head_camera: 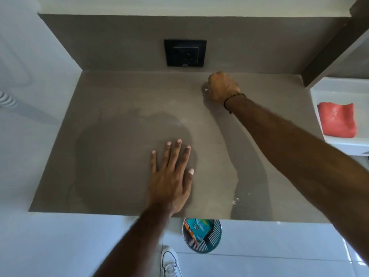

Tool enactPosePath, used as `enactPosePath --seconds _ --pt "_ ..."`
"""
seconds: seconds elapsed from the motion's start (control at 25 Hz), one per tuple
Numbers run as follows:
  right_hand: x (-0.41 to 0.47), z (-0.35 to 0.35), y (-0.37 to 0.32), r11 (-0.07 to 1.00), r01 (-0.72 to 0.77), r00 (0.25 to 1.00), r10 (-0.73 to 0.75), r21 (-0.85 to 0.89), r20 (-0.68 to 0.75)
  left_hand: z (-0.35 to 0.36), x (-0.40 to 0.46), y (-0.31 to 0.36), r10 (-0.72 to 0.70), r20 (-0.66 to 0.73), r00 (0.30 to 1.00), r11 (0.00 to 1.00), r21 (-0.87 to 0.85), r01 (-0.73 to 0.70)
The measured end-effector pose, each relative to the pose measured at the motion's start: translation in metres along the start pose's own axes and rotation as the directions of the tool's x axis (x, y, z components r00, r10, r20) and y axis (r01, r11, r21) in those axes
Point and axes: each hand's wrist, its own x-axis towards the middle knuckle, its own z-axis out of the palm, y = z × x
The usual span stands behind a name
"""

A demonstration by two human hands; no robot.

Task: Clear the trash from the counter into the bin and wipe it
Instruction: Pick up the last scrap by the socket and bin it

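Note:
My right hand is closed at the far back of the grey counter, close to the back wall, over something small and white that peeks out at its left edge; I cannot tell what it is. My left hand lies flat on the counter near the front edge, fingers spread, holding nothing. A few white crumbs lie near the front right of the counter. Below the front edge stands a round slotted bin on the floor, with a teal and orange wrapper inside it.
A black wall socket sits on the back wall above the counter. A red cloth lies on a white ledge to the right. White walls flank the counter. My white shoe stands on the tiled floor left of the bin.

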Motion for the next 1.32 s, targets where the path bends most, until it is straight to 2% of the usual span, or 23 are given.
enactPosePath --seconds 0.04,0.12,0.2,0.28,0.36,0.44,0.52,0.64,0.76,0.84,0.92,1.12,1.32 --pt "-0.018 -0.002 0.000 0.997 -0.003 1.000 0.003 0.080 -0.001 0.000 0.001 0.000 -0.004 0.006 1.000 1.000 0.004 0.004" --pt "-0.073 -0.002 0.000 0.956 0.016 0.996 0.011 0.292 -0.089 0.000 0.001 0.000 0.001 0.016 1.000 1.000 0.006 -0.001" --pt "-0.142 0.001 -0.004 0.878 0.093 0.964 0.040 0.470 -0.264 0.001 -0.001 0.000 -0.004 0.007 1.000 1.000 0.013 0.004" --pt "-0.219 0.012 -0.008 0.803 0.175 0.904 0.097 0.569 -0.415 0.002 0.000 0.001 -0.005 -0.002 1.000 1.000 0.015 0.005" --pt "-0.299 0.033 -0.012 0.749 0.180 0.877 0.172 0.638 -0.449 0.003 -0.001 0.002 -0.005 -0.011 1.000 1.000 0.016 0.005" --pt "-0.367 0.070 -0.013 0.710 0.116 0.907 0.209 0.694 -0.365 0.004 -0.003 0.001 -0.001 -0.030 1.000 1.000 0.031 0.002" --pt "-0.412 0.113 -0.009 0.726 0.011 0.946 0.215 0.688 -0.242 0.006 -0.003 0.001 0.012 -0.048 0.999 0.999 0.041 -0.010" --pt "-0.437 0.175 -0.002 0.818 -0.131 0.983 0.182 0.560 -0.037 0.006 -0.003 -0.001 0.008 -0.049 0.999 0.999 0.042 -0.006" --pt "-0.436 0.213 0.005 0.855 -0.289 0.954 0.220 0.431 0.203 0.005 -0.002 -0.001 0.019 -0.042 0.999 0.999 0.043 -0.017" --pt "-0.439 0.226 0.015 0.863 -0.359 0.918 0.257 0.356 0.303 0.006 -0.002 -0.002 0.024 -0.043 0.999 0.999 0.040 -0.022" --pt "-0.447 0.226 0.024 0.862 -0.392 0.904 0.295 0.322 0.311 0.010 -0.002 -0.004 0.024 -0.054 0.998 0.999 0.038 -0.022" --pt "-0.464 0.174 0.029 0.857 -0.366 0.930 0.323 0.362 0.176 0.008 0.000 -0.003 0.038 -0.051 0.998 0.999 0.030 -0.036" --pt "-0.438 0.084 0.018 0.853 -0.300 0.935 0.352 0.427 -0.046 -0.025 -0.005 0.007 0.001 0.149 0.989 0.999 -0.049 0.007"
